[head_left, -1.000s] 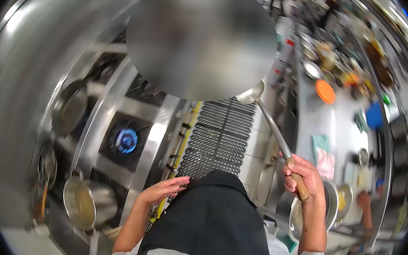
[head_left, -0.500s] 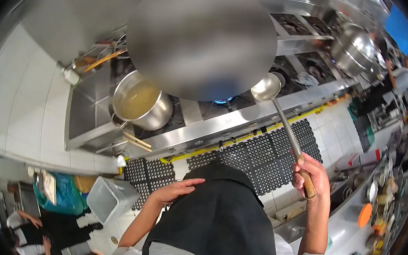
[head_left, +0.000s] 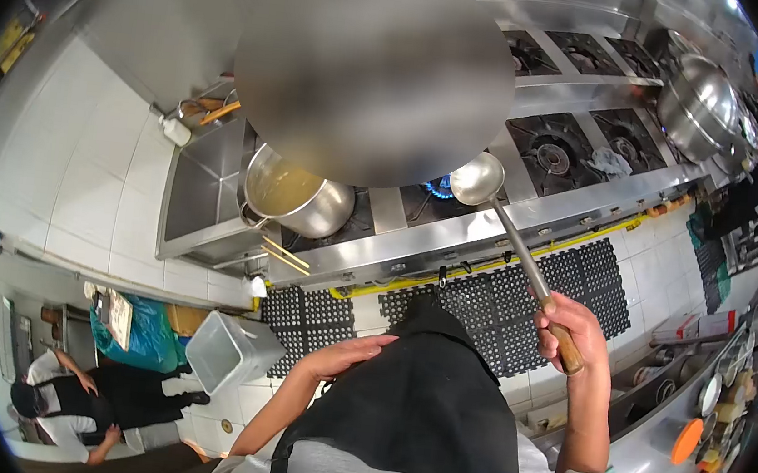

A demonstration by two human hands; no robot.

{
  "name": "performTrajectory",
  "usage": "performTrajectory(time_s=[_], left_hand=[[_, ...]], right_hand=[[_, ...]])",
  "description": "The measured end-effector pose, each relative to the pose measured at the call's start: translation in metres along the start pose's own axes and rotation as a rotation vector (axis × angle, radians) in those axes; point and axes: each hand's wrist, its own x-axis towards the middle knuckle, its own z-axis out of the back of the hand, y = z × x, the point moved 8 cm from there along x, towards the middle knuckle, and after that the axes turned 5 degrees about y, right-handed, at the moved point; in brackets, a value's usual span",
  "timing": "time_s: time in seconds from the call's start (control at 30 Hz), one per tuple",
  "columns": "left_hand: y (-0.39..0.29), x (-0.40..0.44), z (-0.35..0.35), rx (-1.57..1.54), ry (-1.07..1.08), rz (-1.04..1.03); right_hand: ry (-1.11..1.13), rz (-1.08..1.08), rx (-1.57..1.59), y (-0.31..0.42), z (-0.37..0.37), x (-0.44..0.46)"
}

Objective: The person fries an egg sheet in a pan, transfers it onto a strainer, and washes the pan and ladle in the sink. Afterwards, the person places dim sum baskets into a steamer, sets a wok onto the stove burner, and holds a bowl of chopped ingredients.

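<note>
My right hand (head_left: 573,333) is closed round the wooden handle of a metal ladle (head_left: 477,178). The ladle's bowl is over the front of the stove (head_left: 433,242), beside a lit blue burner (head_left: 439,186). My left hand (head_left: 349,356) holds nothing; its fingers are stretched out and rest near the black apron (head_left: 399,403). To the left on the stove stands a metal pot (head_left: 322,211) with yellowish liquid inside. Two wooden sticks (head_left: 286,253) lie at the stove's front edge below the pot. A blurred oval hides the upper middle of the view.
A metal sink (head_left: 206,185) adjoins the stove's left end, and a large steamer pot (head_left: 697,107) is at its right. Black mats (head_left: 574,292) cover floor. A grey bin (head_left: 227,350) stands lower left, near a person (head_left: 62,398). A counter (head_left: 640,462) with bowls is lower right.
My view has swung from the aisle and counter round to the stove. The ladle has stayed in my right hand, and its bowl is now beside the lit burner.
</note>
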Motion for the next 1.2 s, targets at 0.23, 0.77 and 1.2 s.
performTrajectory(time_s=[0.23,0.77,1.2], left_hand=[[-0.050,0.074,-0.002,0.351,0.182,0.046],[-0.143,0.252,0.020,0.447,0.526,0.056],[-0.145,0.191,0.109,0.304,0.258,0.089]], right_hand=[[-0.258,0.218,-0.054,0.021,0.054,-0.033],[-0.693,0.399,-0.056,0.071,0.085,-0.040],[0.013,0.263,0.510,0.114,0.155,0.290]])
